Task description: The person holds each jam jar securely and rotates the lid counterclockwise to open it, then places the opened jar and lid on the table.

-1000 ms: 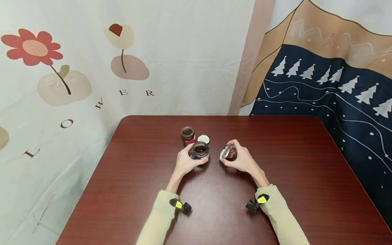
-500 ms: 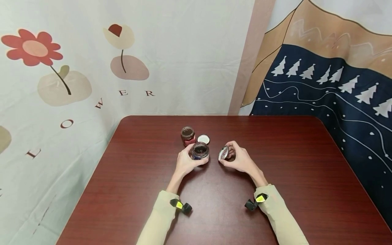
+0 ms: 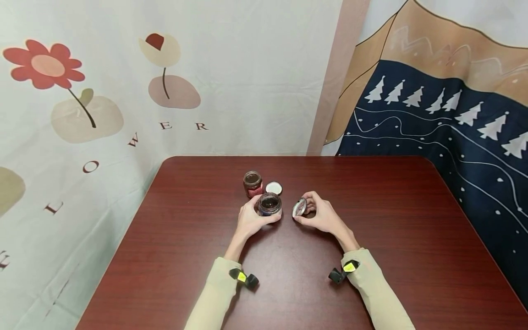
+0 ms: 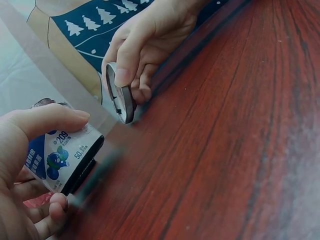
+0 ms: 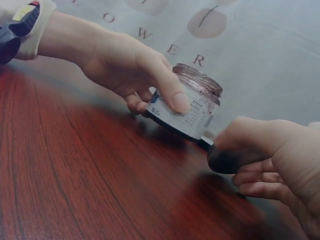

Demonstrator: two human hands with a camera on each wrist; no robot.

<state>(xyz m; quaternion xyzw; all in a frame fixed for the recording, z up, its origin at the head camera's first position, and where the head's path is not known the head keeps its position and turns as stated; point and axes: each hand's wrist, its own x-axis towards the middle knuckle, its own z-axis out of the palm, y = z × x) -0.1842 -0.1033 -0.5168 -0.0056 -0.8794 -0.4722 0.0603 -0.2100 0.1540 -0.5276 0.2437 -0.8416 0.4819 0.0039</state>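
Observation:
My left hand (image 3: 250,218) grips an open glass jam jar (image 3: 270,205) with dark contents round its side. In the left wrist view the jar's label (image 4: 62,155) shows blueberries. To the right of it, my right hand (image 3: 323,214) pinches a round metal lid (image 3: 299,207) by its rim, tilted on edge with the pale inside facing the jar. The right wrist view shows the lid's dark outer face (image 5: 227,159) under the fingers, near the jar's lower side. The jar's threaded mouth (image 5: 199,79) is uncovered.
Just behind the held jar stands a second open jar (image 3: 253,183) with a red label. Beside it a white-lined lid (image 3: 274,188) lies on the dark red wooden table (image 3: 198,256). Printed cloths (image 3: 255,82) hang behind the table.
My right hand has drifted slightly left with the lid, nearer the jar. The left hand and its jar stay nearly in place, and the second jar and lid are unmoved.

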